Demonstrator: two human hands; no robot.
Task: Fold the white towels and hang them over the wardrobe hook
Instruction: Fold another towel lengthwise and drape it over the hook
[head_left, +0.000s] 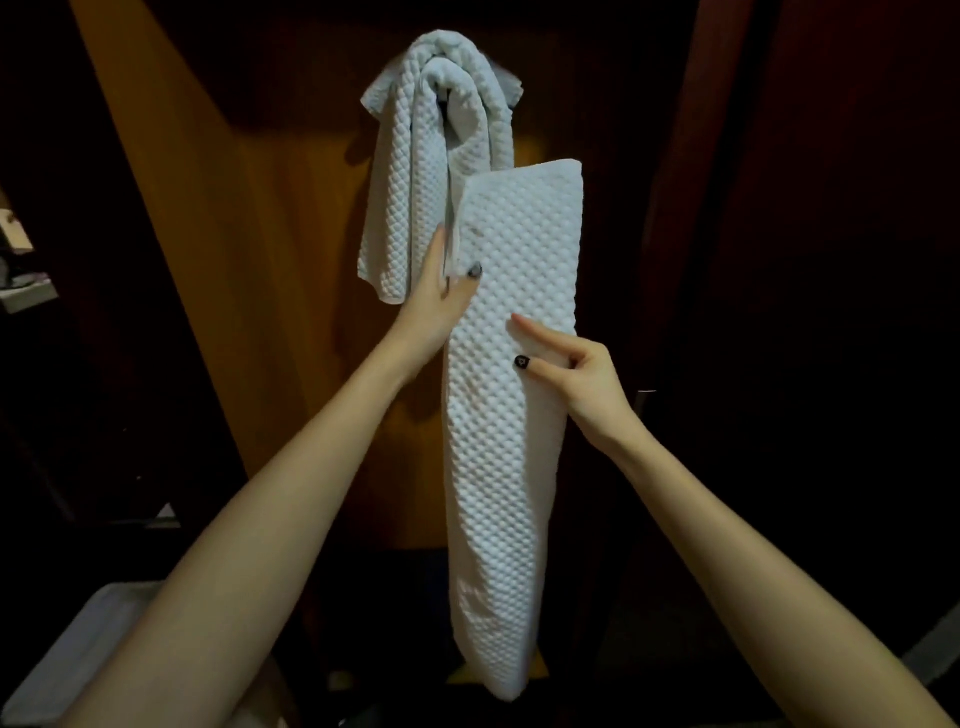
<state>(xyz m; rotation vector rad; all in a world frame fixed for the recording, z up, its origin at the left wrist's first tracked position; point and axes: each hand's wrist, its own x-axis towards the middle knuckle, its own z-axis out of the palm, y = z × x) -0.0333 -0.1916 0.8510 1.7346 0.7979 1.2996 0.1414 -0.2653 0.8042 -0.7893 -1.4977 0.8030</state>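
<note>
A white waffle-textured towel (415, 171) hangs draped over the wardrobe hook, which is hidden under its bunched top. In front of it I hold a second white towel (498, 441), folded into a long narrow strip and hanging upright. My left hand (441, 306) grips this strip's left edge near its upper part, thumb on the front. My right hand (576, 374) pinches the strip's right side a little lower, index finger lying straight across the fabric.
A wooden wardrobe panel (249, 234) stands behind the towels, with dark door surfaces (805, 260) to the right. A pale container edge (78, 649) shows at the lower left. A shelf with small items (21, 275) is at the far left.
</note>
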